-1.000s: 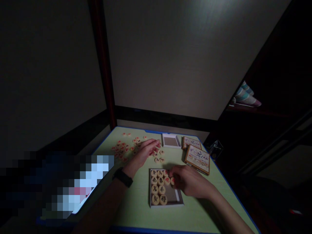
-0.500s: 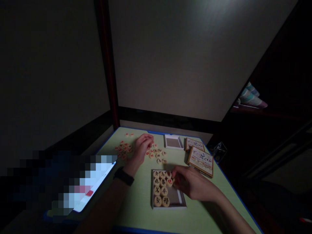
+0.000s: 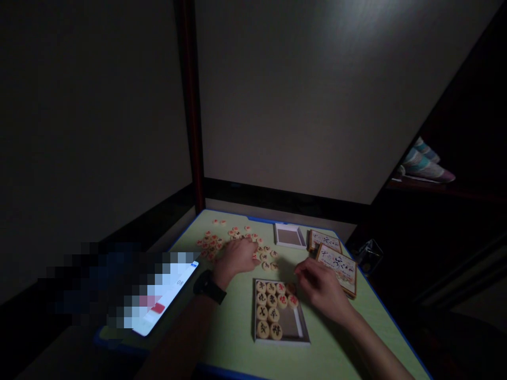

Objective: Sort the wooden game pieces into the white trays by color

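My left hand (image 3: 237, 256), with a dark band on the wrist, reaches over loose xiangqi pieces (image 3: 209, 243); its fingertips are closed on a piece among them. My right hand (image 3: 320, 290) hovers just right of a shallow white box (image 3: 295, 322). Its fingers are curled together and no piece shows in them. Inside the box, black-marked pieces (image 3: 272, 301) fill two columns on the left. Red-marked pieces (image 3: 282, 301) sit beside them in the upper rows; one at the upper right is shadowed. The lower right of the box shows its bare bottom.
A second shallow white box (image 3: 290, 236) lies at the back of the green table (image 3: 233, 327). Two printed box lids (image 3: 336, 266) overlap at the right. A lit phone or tablet (image 3: 170, 295), partly blurred out, is at the left edge. Walls (image 3: 277, 105) rise behind.
My left hand has come down onto the loose pieces. My right hand has drawn up and away from the box, and red-marked pieces show where it was. The camera view has shifted slightly.
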Action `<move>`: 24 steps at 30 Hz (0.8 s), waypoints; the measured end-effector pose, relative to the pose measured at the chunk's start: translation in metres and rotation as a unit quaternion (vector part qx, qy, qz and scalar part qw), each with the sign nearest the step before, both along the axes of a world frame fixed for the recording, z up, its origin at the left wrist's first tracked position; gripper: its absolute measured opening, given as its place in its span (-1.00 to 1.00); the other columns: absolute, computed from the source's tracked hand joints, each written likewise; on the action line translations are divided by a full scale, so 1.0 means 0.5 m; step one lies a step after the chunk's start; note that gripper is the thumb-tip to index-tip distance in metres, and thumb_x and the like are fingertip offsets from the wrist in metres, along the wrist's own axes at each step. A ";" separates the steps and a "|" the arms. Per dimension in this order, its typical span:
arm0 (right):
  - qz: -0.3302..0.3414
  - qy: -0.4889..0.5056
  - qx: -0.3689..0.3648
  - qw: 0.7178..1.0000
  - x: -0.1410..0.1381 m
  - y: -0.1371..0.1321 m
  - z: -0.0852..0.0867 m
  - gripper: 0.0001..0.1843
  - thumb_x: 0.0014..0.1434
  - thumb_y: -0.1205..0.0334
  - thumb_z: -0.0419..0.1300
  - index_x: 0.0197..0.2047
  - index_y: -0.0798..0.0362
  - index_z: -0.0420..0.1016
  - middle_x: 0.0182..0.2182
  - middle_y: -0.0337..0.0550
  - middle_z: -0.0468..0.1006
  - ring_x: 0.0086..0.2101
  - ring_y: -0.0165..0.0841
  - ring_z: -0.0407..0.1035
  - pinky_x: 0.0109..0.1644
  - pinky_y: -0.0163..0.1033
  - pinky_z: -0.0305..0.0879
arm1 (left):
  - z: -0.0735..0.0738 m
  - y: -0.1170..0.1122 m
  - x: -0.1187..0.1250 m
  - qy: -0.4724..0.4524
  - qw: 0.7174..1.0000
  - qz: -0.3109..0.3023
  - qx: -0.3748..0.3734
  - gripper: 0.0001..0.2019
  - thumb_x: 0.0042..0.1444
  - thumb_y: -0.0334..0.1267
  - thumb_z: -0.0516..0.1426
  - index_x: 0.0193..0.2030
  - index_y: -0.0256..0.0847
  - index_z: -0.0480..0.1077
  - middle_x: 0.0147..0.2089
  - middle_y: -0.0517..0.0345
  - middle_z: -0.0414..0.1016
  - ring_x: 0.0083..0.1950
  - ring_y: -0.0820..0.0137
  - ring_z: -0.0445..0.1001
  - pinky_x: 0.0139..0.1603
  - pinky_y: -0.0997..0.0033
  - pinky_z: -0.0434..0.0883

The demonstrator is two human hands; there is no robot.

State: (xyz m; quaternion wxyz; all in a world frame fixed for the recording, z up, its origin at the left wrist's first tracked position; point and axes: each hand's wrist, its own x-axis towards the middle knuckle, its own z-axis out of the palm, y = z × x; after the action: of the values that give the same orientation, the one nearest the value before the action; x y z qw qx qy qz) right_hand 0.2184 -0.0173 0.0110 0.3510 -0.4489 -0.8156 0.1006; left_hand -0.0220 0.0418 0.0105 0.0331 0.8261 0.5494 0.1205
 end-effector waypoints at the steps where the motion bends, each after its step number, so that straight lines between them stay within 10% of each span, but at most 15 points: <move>1: 0.002 -0.001 0.001 1.000 0.000 0.001 -0.001 -0.84 0.06 0.38 0.03 -0.35 0.04 0.43 -0.47 -0.19 0.48 -0.46 -0.34 0.37 -0.38 -0.28 0.22 | 0.001 0.000 0.000 0.001 1.000 -0.003 -0.007 -0.86 0.08 -0.20 0.23 -0.24 -0.18 0.53 -0.10 -0.09 0.58 -0.06 0.11 0.54 -0.06 0.23 0.40; 13: 0.012 -0.005 0.013 1.000 0.000 0.004 -0.009 -0.84 0.10 0.35 0.03 -0.37 0.04 0.44 -0.48 -0.19 0.48 -0.46 -0.34 0.38 -0.39 -0.27 0.25 | -0.009 0.006 -0.011 -0.056 0.998 -0.031 -0.023 -0.90 0.11 -0.30 0.27 -0.34 -0.23 0.44 -0.11 -0.10 0.53 -0.01 0.16 0.47 0.04 0.26 0.35; 24: -0.001 -0.019 0.033 0.999 0.003 0.014 -0.021 -0.82 0.14 0.34 0.01 -0.36 0.03 0.43 -0.47 -0.19 0.49 -0.46 -0.34 0.41 -0.37 -0.26 0.26 | 0.033 0.046 -0.124 -0.171 0.984 0.028 0.040 -0.84 0.12 -0.40 0.11 -0.19 -0.21 0.49 -0.13 0.01 0.58 -0.06 0.22 0.49 0.13 0.23 0.32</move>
State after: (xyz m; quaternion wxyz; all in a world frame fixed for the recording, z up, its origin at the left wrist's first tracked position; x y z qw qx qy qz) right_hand 0.2199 -0.0103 0.0006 0.3504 -0.4394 -0.8246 0.0650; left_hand -0.0841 0.0649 0.0270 0.0901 0.7782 0.5535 0.2827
